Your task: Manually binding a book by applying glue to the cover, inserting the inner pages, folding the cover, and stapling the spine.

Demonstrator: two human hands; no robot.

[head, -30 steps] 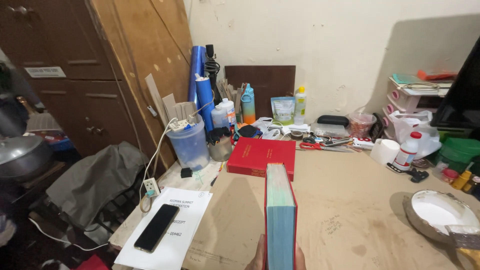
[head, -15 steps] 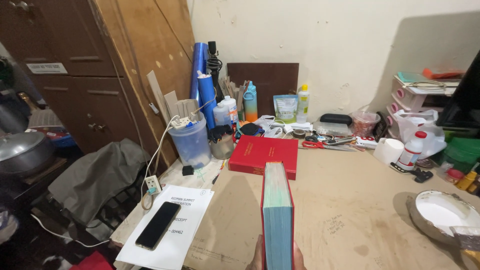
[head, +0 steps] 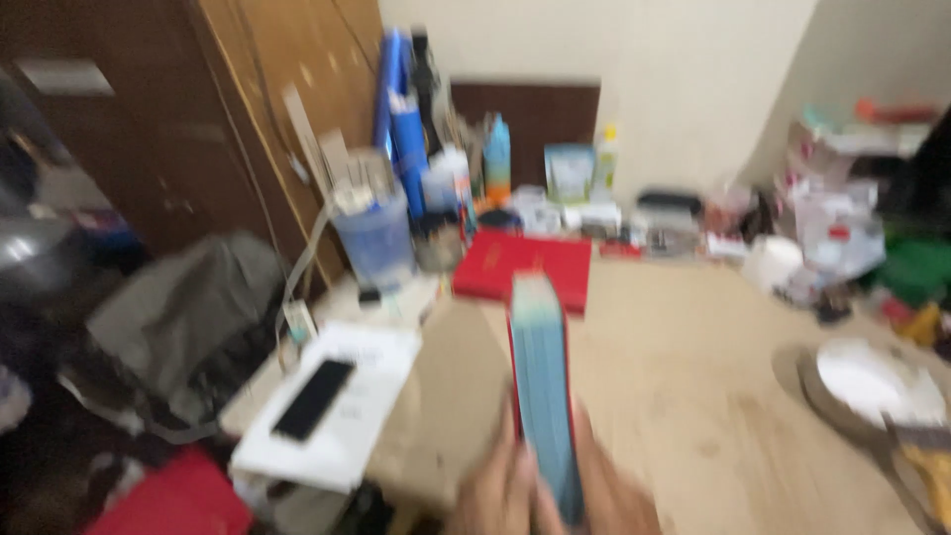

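Blurred head view. Both hands press a closed book (head: 540, 381) upright between them, page edges facing the camera: the left hand (head: 500, 490) flat on one cover, the right hand (head: 609, 495) on the other, low and centred over the table. Beyond lies a red book (head: 525, 263) flat on the dusty tan table (head: 693, 396). Left, a black phone (head: 313, 398) rests on a white paper (head: 342, 411). Bottles and clutter line the pale wall.

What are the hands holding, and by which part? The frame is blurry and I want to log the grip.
A thick book, on edge, clasped at its near lower end between the left hand and right hand.
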